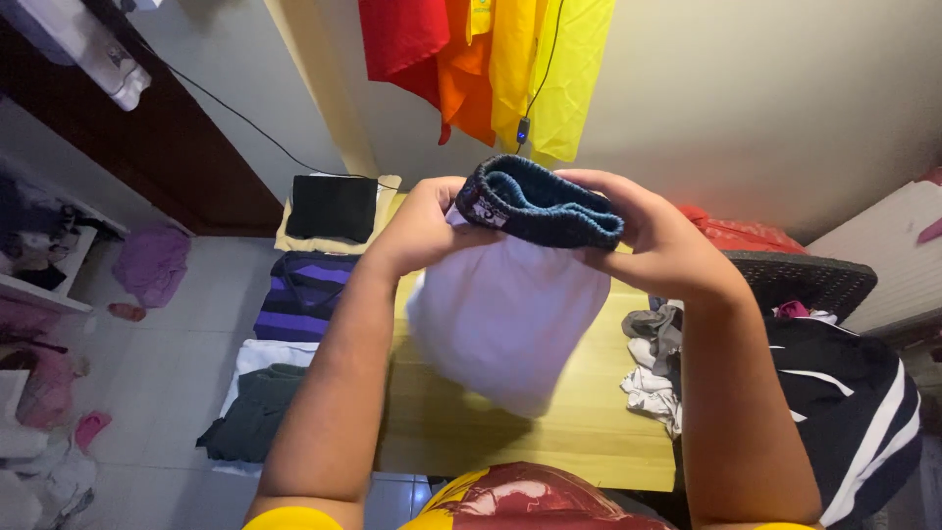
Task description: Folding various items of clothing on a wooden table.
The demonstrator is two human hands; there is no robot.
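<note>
— What are the hands on?
— The left hand (422, 228) and right hand (655, 240) both grip the dark blue waistband (538, 204) of a white garment (505, 319), held up above the yellow worktop (579, 422).
— And around it?
— Folded clothes (294, 334) lie on the floor to the left; a crumpled grey-and-white pile (655, 368) sits on the worktop's right edge.

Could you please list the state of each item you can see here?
White garment: held up, hanging above the table.
Dark waistband: stretched between both hands.
Left hand: gripping the waistband.
Right hand: gripping the waistband.
Yellow table: partly covered by clothes.
Striped purple shirt: folded flat.
Grey and white clothes: crumpled, unfolded.
</note>
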